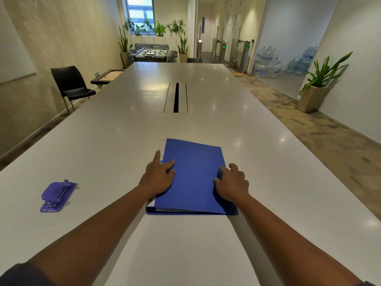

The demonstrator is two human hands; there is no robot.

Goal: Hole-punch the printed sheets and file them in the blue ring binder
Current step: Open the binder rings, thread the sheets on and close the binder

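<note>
Binder is the landmark: lies flat and closed on the table, spine edge toward the person, just ahead of both forearms.

Left hand rests on the binder's left edge, fingers spread and mostly straight, index reaching past the cover onto the sheets. Not gripping anything, just pressing flat. Right hand sits on the binder's right edge with fingers bent over the cover edge; looks like a light hold on that edge, but whether the fingertips are hooked under the cover cannot be told from here.

Sheets: only a thin strip shows, sticking out from under the binder's far-left corner, another sliver near the left wrist. Rest is covered by the binder. So they're under or inside it, can't tell which.

Punch: purple, well left of the binder, on the table, untouched.

Handling call: binder is stiff board, light-ish, smooth cover on a glossy top, so likely slides easily; take it by the free right edge to open it, left hand pinning the other side. Sheets are thin and floppy, will fan or slip if pulled by one corner; better lift the binder off and take the stack by a long edge with both hands, squared up before it goes to the punch. Punch looks solid, should stay put under a press.

Farther along from the binder: cable slot mid-table; black chair off to the far left.
</note>
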